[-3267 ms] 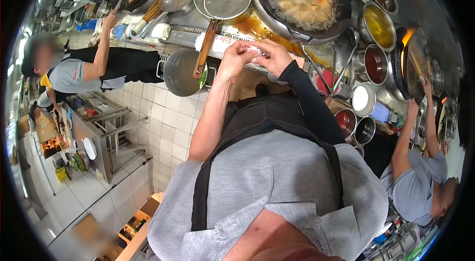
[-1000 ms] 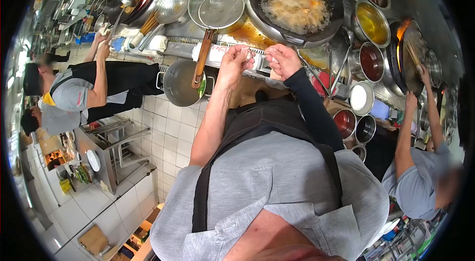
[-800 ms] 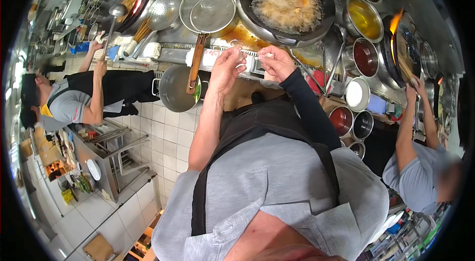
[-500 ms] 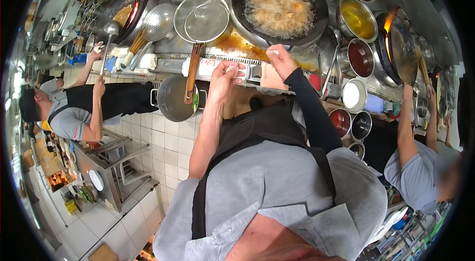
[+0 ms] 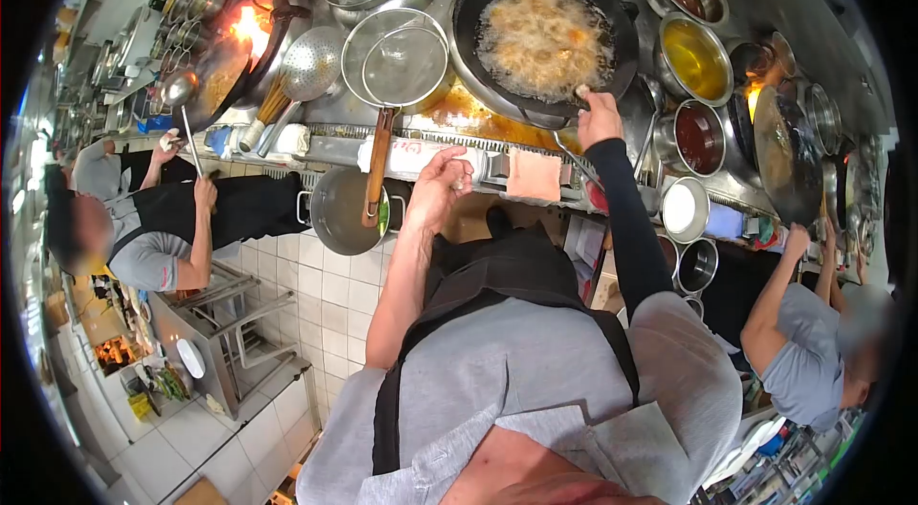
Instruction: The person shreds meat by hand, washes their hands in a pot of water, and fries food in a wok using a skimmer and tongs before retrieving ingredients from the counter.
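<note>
My right hand [image 5: 600, 120] is at the near rim of a black wok [image 5: 626, 65], fingers pinched on a small pale thing I cannot make out. Hot oil in the wok bubbles around golden frying pieces [image 5: 545, 32]. My left hand [image 5: 440, 185] hangs in front of the stove edge, its fingers curled, with something whitish at the fingertips too small to name. Left of the wok lies a wire strainer [image 5: 394, 55], its wooden handle [image 5: 380, 165] reaching over the edge beside my left hand. A folded pinkish cloth [image 5: 534, 174] lies between my hands.
Right of the wok stand a bowl of yellow oil [image 5: 692, 57], a pot of dark red sauce [image 5: 700, 136] and a white-filled container [image 5: 685, 208]. A large pot [image 5: 346, 210] sits low at left. Co-workers [image 5: 167, 232] [image 5: 803, 333] handle woks over flames on both sides.
My right hand has moved forward and right, from above the cloth to the wok's near rim. My left hand has drawn slightly back. The right co-worker's wok has tilted up.
</note>
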Demonstrator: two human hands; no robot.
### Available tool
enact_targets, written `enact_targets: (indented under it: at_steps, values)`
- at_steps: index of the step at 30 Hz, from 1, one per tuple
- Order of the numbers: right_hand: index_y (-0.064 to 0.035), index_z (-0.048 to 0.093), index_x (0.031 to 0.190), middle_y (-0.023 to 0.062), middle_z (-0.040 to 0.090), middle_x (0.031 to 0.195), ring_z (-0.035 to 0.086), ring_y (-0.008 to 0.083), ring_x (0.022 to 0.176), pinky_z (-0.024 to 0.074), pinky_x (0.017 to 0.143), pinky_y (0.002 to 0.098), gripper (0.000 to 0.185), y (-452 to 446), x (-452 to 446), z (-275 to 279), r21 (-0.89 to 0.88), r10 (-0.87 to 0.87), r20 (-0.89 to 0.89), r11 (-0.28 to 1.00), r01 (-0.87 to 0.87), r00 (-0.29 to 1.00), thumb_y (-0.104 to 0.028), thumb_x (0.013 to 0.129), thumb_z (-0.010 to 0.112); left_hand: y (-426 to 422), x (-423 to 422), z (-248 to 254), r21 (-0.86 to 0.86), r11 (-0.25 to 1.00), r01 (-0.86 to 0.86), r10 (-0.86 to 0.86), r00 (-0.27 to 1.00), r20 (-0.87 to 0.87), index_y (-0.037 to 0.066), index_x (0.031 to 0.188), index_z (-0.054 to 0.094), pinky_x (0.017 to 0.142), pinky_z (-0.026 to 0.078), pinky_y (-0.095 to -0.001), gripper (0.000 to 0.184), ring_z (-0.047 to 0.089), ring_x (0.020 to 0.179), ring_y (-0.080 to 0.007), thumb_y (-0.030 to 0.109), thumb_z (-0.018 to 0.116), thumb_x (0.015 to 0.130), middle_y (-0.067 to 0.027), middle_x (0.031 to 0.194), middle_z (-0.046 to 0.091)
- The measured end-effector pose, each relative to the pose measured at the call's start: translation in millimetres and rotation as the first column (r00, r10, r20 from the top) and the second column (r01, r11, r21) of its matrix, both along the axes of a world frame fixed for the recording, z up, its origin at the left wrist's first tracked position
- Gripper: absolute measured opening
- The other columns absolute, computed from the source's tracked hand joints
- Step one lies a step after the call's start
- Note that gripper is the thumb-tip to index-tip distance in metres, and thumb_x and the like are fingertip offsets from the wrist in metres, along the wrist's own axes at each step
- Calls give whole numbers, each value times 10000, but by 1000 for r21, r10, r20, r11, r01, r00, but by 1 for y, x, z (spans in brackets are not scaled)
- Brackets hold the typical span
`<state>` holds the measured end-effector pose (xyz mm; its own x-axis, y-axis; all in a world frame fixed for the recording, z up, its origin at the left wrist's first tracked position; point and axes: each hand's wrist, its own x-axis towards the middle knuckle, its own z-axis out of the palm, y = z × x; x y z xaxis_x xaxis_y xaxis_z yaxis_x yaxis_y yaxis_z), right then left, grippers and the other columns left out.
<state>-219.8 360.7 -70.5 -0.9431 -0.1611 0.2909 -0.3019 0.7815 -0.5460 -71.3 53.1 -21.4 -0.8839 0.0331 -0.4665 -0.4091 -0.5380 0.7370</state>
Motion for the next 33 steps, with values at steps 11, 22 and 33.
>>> enact_targets:
  at_steps: [11,22,33]
  values:
    - [-32,660,1038,130,627,913,648,262,847,528,729,337,227,-124,119,55,-506,313,127,837,-210,941,-81,819,697,16,-6,40,145,956,255,-252,967,-38,10,1444,377,989,458,-396,607,515,1218,-180,155,666,930,-88,1377,495]
    - [-49,700,1069,167,710,940,683,314,832,536,760,410,276,35,-65,-14,2,-319,-267,944,331,910,-230,864,669,-105,38,37,7,994,106,-106,994,24,-27,1379,420,987,495,-410,453,605,1170,-288,140,571,986,-169,1355,544]
    - [-32,631,1076,137,622,1013,645,305,821,526,721,377,221,-267,76,211,-129,596,-18,795,-593,803,-27,856,618,-179,65,34,23,997,-78,77,997,20,-35,1263,484,851,542,-305,338,659,996,-206,141,560,985,-155,1153,655]
